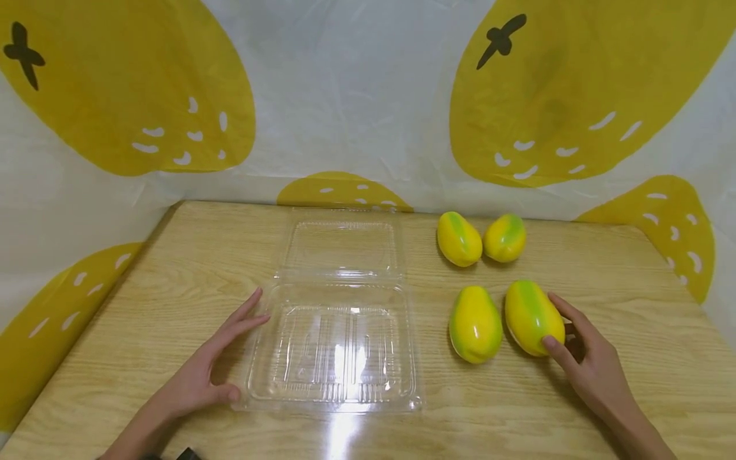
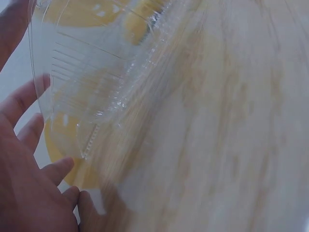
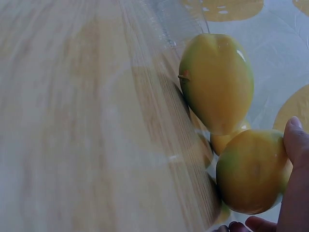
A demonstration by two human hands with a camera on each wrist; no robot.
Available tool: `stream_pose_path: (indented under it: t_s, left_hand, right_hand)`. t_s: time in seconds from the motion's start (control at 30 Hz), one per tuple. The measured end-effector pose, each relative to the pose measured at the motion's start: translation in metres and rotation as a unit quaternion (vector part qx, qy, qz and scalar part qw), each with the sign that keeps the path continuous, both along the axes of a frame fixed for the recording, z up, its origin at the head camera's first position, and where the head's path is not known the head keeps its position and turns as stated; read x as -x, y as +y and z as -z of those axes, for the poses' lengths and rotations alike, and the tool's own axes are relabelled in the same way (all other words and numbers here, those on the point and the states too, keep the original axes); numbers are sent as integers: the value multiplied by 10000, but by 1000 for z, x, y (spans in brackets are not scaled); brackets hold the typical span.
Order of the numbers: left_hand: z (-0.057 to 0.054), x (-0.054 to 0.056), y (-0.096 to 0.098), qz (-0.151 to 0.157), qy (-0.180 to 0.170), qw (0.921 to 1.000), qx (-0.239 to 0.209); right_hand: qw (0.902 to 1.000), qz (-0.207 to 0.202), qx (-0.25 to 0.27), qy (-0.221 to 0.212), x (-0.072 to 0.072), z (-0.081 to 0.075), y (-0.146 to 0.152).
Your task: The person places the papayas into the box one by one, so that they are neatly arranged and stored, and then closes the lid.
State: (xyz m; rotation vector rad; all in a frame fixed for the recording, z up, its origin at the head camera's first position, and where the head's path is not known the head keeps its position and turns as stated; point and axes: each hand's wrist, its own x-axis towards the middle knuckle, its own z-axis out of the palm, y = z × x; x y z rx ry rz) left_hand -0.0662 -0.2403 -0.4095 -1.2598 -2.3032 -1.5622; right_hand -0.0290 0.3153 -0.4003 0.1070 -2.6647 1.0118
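A clear plastic clamshell box (image 1: 339, 358) lies opened out on the table, its lid (image 1: 342, 248) folded back to the far side. At its left edge is my left hand (image 1: 198, 374), fingers spread and thumb apart, fingertips right by the rim. On the right, my right hand (image 1: 595, 364) grips a yellow-green mango (image 1: 530, 316) between thumb and fingers, the mango low over the table. Just left of it rests another mango (image 1: 475, 324). Behind them sit two more mangoes, one (image 1: 459, 239) beside the other (image 1: 505, 237). The right wrist view shows the gripped mango (image 3: 253, 171) against my thumb.
The wood-grain table (image 1: 190, 275) meets a white cloth (image 1: 356, 96) printed with big yellow fruits at the back and sides. A small black object (image 1: 188, 454) shows at the bottom edge, by the left forearm.
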Motion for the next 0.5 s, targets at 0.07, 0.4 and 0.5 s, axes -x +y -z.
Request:
stream_pose_path:
  t_s: [0.07,0.4,0.5]
  left_hand:
    - [1,0,-1,-16,-8,10000,-26]
    - [2,2,-2,85,-58,9996,-246]
    - [3,2,-3,109,2,9994,-338]
  right_hand:
    - [10000,1,-15,8,0,0,0]
    - [9999,-26,-62,-126,0,-2,1]
    - [9998,-9,-75,-185,0,-2,1]
